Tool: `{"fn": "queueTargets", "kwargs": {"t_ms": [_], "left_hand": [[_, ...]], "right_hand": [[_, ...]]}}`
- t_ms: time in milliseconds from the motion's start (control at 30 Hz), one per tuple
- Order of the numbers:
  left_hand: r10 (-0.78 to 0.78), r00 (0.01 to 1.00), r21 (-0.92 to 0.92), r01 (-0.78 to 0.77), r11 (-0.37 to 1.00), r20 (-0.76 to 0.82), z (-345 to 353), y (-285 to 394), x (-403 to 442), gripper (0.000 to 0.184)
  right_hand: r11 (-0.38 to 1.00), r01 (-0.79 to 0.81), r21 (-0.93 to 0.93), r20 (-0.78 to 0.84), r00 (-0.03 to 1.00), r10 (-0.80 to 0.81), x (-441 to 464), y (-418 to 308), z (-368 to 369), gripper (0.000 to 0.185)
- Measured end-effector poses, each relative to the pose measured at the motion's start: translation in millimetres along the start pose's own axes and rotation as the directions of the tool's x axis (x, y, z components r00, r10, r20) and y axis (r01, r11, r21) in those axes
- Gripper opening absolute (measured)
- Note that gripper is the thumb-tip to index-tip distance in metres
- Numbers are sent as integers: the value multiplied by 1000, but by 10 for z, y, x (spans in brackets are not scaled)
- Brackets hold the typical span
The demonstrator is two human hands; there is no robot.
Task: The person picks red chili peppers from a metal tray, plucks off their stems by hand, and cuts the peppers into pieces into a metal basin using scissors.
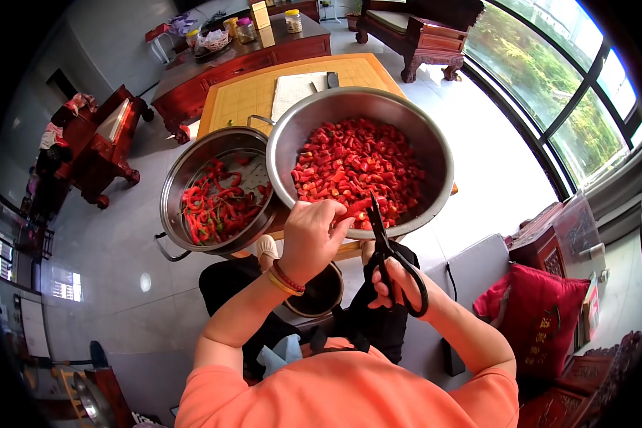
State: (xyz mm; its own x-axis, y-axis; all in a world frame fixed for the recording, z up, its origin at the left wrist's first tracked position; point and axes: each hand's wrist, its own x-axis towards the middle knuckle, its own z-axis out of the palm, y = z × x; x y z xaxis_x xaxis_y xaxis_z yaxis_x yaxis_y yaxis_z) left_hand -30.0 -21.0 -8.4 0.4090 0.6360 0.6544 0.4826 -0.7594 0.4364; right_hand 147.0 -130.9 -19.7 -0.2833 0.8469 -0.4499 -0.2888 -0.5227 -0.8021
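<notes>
While my left hand [312, 239] is pinching a chili [357, 208] over the basin's near edge [421, 220], my right hand [401, 285] is gripping scissors [383, 246], apparently snipping, next cut likely needing a steady pinch.

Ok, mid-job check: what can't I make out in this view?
All in the head view:
Floor of the large bowl: covered by cut chilies.
Gripped end of the held chili: behind fingers of the left hand.
Contents of the dark container: lost in shadow.
What the far jars hold: too small to tell.
</notes>
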Motion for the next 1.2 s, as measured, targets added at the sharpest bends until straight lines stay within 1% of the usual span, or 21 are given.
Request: {"fn": "queueTargets", "kwargs": {"t_ms": [100, 200, 233, 300, 333, 367, 467, 567, 600, 667, 700, 733, 767, 833, 867, 967, 1033, 1100, 1200], "left_hand": [[-18, 1000, 30, 18, 999, 5, -26, -18, 12, 15], [0, 999, 72, 3, 997, -37, -43, -63, 24, 15], [14, 998, 84, -9, 996, -57, -44, -77, 28, 15], [-3, 999, 66, 5, 998, -35, -60, -64, 27, 16], [-9, 1000, 53, 10, 999, -15, -61, -48, 22, 16], [-14, 1000, 38, 13, 999, 4, -56, -28, 20, 16], [51, 997, -28, -49, 998, 58, -30, 34, 18, 16], [5, 995, -68, 2, 998, 97, -38, 10, 30, 16], [22, 993, -73, -14, 997, 115, -42, -1, 35, 17], [59, 987, -85, -47, 995, 151, -40, -28, 45, 19], [64, 989, -75, -54, 996, 137, -36, -46, 36, 20], [69, 990, -66, -61, 996, 124, -30, -72, 23, 21], [75, 991, -57, -69, 996, 110, -33, -91, 19, 22], [85, 995, 28, -86, 996, 52, -66, -123, 56, 24], [89, 996, 71, -90, 993, 22, -80, -131, 68, 26], [70, 997, 78, -71, 994, 17, -67, -102, 74, 30], [94, 994, 7, -95, 995, 59, -45, -69, 68, 32], [138, 987, 35, -141, 989, 80, -30, -59, 47, 34], [199, 975, 5, -201, 980, 101, -43, -24, 42, 38]], "right_hand": [[998, -67, 15, 83, 994, 65, -42, -60, -28, 42], [999, -36, 28, 36, 999, 35, -50, 6, -59, 42], [1000, -22, -14, 41, 999, 23, -44, 38, -64, 43], [996, 3, -93, 49, 999, 1, -40, 99, -76, 44], [971, 42, -237, 117, 993, -15, -62, 81, -103, 44], [966, 48, -255, 104, 994, -22, -66, 66, -95, 44], [953, 78, -294, 81, 995, -56, -35, 25, -60, 43], [984, 50, -169, 31, 998, -46, -41, -15, 8, 40], [987, 56, -151, 47, 998, -50, -47, -13, 10, 39], [999, 41, -29, 47, 998, -40, -46, 2, -17, 40], [999, 33, 35, 46, 998, -35, -46, 14, -41, 41], [999, 34, -2, 53, 998, -33, -36, 18, -79, 41], [1000, 23, -2, 47, 999, -22, -41, 29, -89, 41], [1000, 1, -4, 38, 999, -1, -57, 62, -95, 40], [998, -16, -64, 48, 999, 19, -60, 77, -122, 39], [970, 6, -242, 78, 997, 13, -74, 121, -115, 44], [965, 39, -260, 96, 995, -15, -55, 122, -128, 42], [956, 52, -289, 91, 996, -27, -26, 115, -138, 42], [940, 50, -339, 75, 997, -26, -19, 120, -130, 42]]}}
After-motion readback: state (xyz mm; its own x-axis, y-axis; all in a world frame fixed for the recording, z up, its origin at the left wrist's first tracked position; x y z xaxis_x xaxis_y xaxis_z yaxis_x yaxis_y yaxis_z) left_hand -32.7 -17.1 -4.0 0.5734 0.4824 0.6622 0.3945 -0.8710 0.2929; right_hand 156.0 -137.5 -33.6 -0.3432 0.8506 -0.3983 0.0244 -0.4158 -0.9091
